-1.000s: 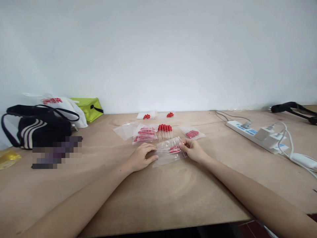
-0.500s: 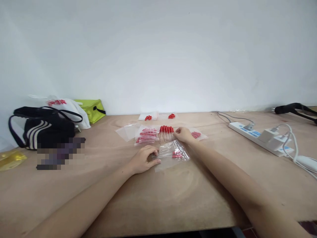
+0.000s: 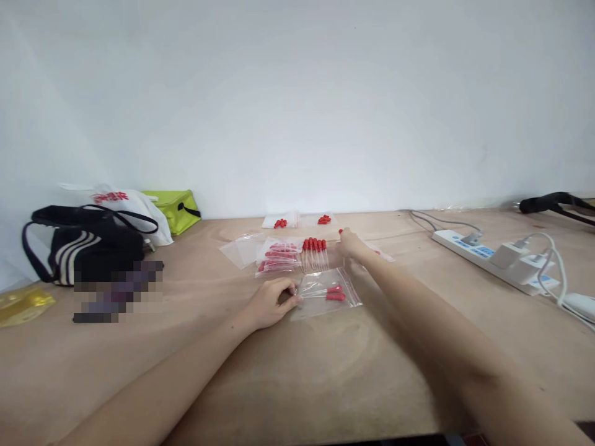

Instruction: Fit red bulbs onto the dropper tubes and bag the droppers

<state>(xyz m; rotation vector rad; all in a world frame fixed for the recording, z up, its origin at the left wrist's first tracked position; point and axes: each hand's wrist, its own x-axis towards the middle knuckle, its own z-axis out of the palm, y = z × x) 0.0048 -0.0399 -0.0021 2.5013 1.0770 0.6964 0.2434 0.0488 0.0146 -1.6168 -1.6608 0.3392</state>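
My left hand (image 3: 274, 302) is closed, thumb and finger pinching the left edge of a clear zip bag (image 3: 312, 306). Inside the bag lie red-bulbed droppers (image 3: 335, 297), their bulbs toward the right. My right hand (image 3: 352, 244) is closed on a dropper whose red bulb (image 3: 341, 231) peeks out past the fingertips; the rest of it is hidden by the hand. Just left of that hand, several loose droppers (image 3: 315, 245) lie in a row, bulbs pointing away from me. Beside the row is a stack of filled bags (image 3: 277, 257).
Farther back lie loose red bulbs (image 3: 280, 223) and another small group of them (image 3: 324, 219) on clear bags. Flat bags (image 3: 237, 250) lie left of the stack. A power strip (image 3: 478, 251) with plugs and cables is at right; a black bag (image 3: 93, 244) stands at left.
My right hand has moved up and right, away from the row, with a dropper in it. The bag by my left hand now lies flatter. The view has shifted slightly.
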